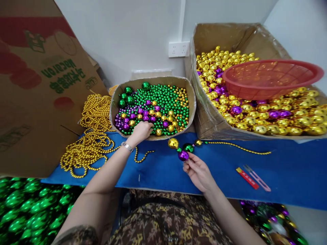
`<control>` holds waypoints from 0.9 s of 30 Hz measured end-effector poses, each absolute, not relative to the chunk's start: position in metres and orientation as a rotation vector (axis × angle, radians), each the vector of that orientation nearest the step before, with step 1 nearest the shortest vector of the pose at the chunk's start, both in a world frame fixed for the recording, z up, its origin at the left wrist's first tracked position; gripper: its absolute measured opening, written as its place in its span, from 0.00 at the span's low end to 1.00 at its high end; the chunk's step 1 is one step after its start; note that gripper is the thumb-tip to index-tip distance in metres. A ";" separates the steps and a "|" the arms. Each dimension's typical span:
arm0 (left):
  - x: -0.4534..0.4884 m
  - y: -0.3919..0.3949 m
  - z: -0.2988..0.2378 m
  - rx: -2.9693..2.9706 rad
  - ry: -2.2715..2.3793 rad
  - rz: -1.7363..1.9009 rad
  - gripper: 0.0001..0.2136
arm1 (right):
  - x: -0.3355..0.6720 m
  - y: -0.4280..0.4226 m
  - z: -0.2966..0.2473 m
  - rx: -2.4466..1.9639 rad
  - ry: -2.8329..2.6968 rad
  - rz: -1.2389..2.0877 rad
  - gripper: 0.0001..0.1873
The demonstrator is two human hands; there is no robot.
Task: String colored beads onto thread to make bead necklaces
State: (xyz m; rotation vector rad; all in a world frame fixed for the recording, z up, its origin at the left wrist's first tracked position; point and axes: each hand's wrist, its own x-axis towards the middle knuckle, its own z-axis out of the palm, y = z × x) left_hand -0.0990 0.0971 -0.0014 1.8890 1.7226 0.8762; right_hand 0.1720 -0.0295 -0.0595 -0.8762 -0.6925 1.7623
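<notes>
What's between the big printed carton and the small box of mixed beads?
Mainly looped strands of gold beads, heaped between the carton and the bead box; the head view shows this.

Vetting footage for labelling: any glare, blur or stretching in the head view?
Head view, right: glints on gold balls, many stretched into ovals; head view, lower left: green balls soft, stretched, glinting; head view, near centre: right hand and purple ball fairly clear.

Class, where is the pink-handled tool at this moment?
In the head view, the pink-handled tool lies at right on the blue cloth, beside the red packet and right of the right hand.
</notes>
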 end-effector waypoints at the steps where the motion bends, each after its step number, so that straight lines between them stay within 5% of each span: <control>1: -0.099 0.102 -0.004 1.903 1.745 0.814 0.06 | 0.172 -0.030 -0.059 -0.874 -0.685 1.765 0.18; 7: -0.094 0.100 -0.001 1.822 1.701 0.872 0.05 | 0.171 -0.031 -0.059 -0.890 -0.644 1.761 0.18; 15: -0.075 0.042 0.017 0.840 0.952 1.211 0.12 | 0.169 -0.030 -0.061 -0.928 -0.674 1.735 0.19; 27: -0.066 0.023 0.009 0.754 0.895 1.162 0.12 | 0.169 -0.031 -0.055 -0.926 -0.621 1.761 0.19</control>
